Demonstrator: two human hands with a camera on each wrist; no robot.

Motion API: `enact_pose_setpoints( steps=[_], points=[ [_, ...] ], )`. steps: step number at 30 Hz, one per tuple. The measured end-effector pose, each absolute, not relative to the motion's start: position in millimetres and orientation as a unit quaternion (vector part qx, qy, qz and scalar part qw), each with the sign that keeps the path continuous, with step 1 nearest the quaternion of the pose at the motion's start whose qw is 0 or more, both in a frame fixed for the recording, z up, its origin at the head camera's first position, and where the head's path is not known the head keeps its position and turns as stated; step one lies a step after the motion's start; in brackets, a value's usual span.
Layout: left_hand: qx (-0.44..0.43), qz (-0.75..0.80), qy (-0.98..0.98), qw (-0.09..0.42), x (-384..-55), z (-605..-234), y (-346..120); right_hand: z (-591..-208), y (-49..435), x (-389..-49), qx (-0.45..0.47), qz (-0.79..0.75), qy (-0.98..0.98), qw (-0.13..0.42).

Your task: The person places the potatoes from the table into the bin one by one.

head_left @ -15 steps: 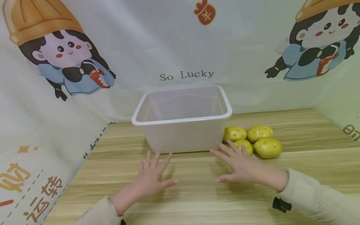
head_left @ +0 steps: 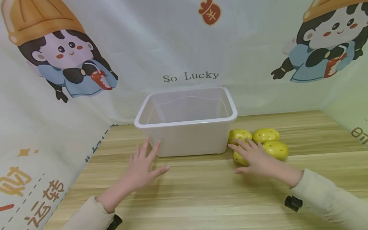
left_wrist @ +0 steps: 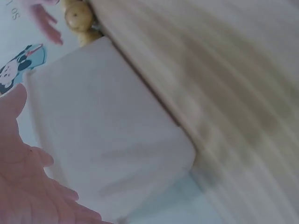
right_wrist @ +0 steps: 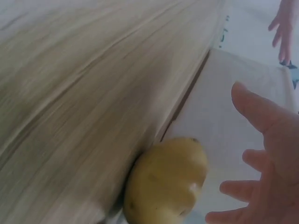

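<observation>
A white plastic bin [head_left: 187,139] stands on the wooden tabletop against the back cloth, its inside bare. Against its right side lies a group of several yellow potatoes [head_left: 265,135]. My right hand [head_left: 258,161] hovers over the group with fingers spread, partly covering the front-left potato [head_left: 240,158]. In the right wrist view that potato [right_wrist: 166,179] sits beside the bin wall, apart from the fingers [right_wrist: 240,189]. My left hand [head_left: 141,167], fingers spread and holding nothing, is in front of the bin's left corner. The left wrist view shows its palm [left_wrist: 28,186] near the bin wall.
A printed cloth [head_left: 138,41] with cartoon figures and lettering rises behind and along both sides of the table [head_left: 195,198]. Bare wood lies in front of the bin and between the two hands. A small black device [head_left: 293,203] hangs under the right sleeve.
My left hand has shifted left and slightly forward. My right hand has moved right, further over the potatoes. The bin and potatoes look unmoved.
</observation>
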State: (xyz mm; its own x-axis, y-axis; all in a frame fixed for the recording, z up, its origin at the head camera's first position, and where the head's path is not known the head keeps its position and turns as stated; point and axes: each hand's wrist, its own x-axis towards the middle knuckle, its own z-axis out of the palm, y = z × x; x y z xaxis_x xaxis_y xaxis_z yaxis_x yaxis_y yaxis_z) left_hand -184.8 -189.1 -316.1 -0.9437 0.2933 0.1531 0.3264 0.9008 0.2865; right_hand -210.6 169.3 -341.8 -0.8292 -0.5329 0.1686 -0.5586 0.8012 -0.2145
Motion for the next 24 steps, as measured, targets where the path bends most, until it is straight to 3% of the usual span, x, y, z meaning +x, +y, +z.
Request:
enact_pose_setpoints(
  steps=[14, 24],
  points=[
    [-0.131, -0.199, -0.960, 0.149, -209.0, -282.8, -212.0, -350.7, 192.2, -221.1, 0.285, 0.139, -0.946, 0.061],
    [-0.108, -0.247, -0.946, 0.178, -237.0, -262.2, -222.9, -352.2, 200.6, -229.6, 0.300, 0.145, -0.941, 0.055]
  ],
)
